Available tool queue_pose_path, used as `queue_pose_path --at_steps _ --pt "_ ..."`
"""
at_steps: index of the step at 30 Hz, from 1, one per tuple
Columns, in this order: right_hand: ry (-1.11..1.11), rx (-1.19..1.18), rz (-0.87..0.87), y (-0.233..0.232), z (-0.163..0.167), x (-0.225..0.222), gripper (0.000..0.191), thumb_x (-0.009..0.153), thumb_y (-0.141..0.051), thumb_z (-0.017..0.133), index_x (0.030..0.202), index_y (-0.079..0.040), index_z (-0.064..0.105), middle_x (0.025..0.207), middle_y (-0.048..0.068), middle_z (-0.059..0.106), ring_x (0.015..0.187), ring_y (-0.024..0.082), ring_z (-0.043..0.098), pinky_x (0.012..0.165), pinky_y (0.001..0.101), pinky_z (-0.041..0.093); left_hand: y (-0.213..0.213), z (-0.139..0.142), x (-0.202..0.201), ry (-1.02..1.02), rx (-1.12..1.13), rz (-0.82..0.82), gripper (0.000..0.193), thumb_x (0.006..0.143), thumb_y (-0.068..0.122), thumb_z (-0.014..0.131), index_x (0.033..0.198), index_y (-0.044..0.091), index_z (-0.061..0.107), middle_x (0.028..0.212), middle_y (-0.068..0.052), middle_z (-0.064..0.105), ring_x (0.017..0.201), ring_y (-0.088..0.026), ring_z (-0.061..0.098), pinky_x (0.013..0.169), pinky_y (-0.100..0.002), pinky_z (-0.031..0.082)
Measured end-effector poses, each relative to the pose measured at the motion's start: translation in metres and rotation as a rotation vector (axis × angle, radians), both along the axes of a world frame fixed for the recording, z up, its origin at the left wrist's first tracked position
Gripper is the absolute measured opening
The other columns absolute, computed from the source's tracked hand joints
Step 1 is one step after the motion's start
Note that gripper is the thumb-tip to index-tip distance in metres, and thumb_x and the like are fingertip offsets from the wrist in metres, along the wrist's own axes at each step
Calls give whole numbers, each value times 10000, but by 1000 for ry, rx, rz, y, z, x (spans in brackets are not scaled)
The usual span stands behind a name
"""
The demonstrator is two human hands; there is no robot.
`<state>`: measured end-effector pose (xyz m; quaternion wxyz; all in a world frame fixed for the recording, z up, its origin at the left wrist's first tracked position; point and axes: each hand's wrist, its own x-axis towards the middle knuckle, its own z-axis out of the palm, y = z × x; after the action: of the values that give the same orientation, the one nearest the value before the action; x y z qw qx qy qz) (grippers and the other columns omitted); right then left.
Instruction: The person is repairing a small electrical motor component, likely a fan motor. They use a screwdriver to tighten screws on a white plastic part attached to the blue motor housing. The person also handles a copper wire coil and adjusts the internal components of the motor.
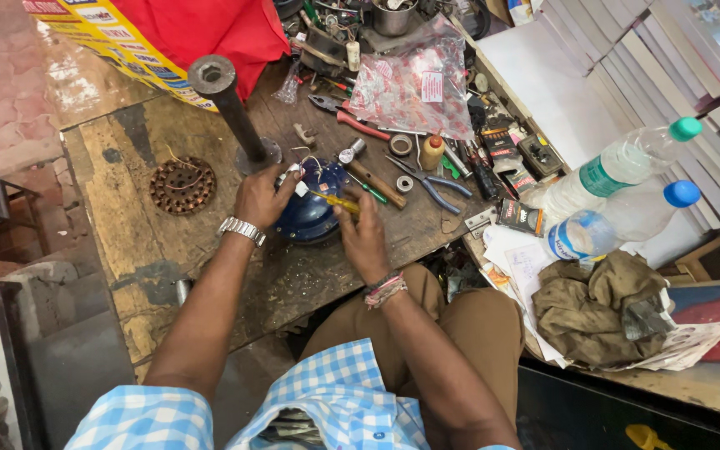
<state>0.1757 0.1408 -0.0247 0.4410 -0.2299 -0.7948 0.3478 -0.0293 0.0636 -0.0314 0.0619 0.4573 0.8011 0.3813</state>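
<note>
Right grip pinches screwdriver over blue housing.

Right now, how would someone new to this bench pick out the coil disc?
Start at the worn wooden bench and find the upright metal pipe. Left of its base, apart from the left hand, lies the coil disc: flat, round, rust-brown, ringed with copper windings, unlike the blue domed housing.

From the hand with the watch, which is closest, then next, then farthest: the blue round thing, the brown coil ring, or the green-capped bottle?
From the left hand:
1. Blue round housing, touching it, just right.
2. Brown coil ring, to its left on the bench.
3. Green-capped bottle, far right.
</note>
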Motion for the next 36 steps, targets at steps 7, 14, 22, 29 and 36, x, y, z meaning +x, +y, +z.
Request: queue_pose_path --at_steps 7,14,22,29,36 --pt "-321 -333 -25 6 -12 2 266 1084 -261 571 1271 -109 684 1080 122 788 953 222 768 827 371 580 0 0 -1 -9 -6 4 439 987 448 633 1120 45 744 984 -249 725 923 -440 702 800 -506 544" --pt "-283 -557 7 1 6 0 333 1025 -243 583 1326 -101 558 995 99 710 672 239 694 646 378 554 -1 0 -2 -11 -20 0 470 998 472 620 1154 46 743 1002 -248 730 945 -432 708 828 -494 549" --pt "-41 2 -9 -5 6 2 210 1082 -204 612 1236 -62 624 1090 196 659 983 307 697 808 401 562 -1 0 -2 -29 -22 11 475 990 479 617 1159 54 749 1001 -239 734 948 -421 713 830 -485 549" --pt "-337 -452 -70 -3 4 -1 226 1067 -181 587 1277 -102 621 1067 157 719 938 298 745 817 400 564 -2 -2 -4 -15 -16 -2 468 999 466 620 1154 41 743 1001 -245 729 952 -426 708 825 -490 543" --pt "-135 -224 -17 5 -3 7 255 945 -124 713 1187 -50 687 1088 149 690 973 266 707 831 370 564 -2 0 -3 -18 -15 -12 460 1004 460 616 1152 43 742 998 -241 729 946 -426 707 822 -491 544"
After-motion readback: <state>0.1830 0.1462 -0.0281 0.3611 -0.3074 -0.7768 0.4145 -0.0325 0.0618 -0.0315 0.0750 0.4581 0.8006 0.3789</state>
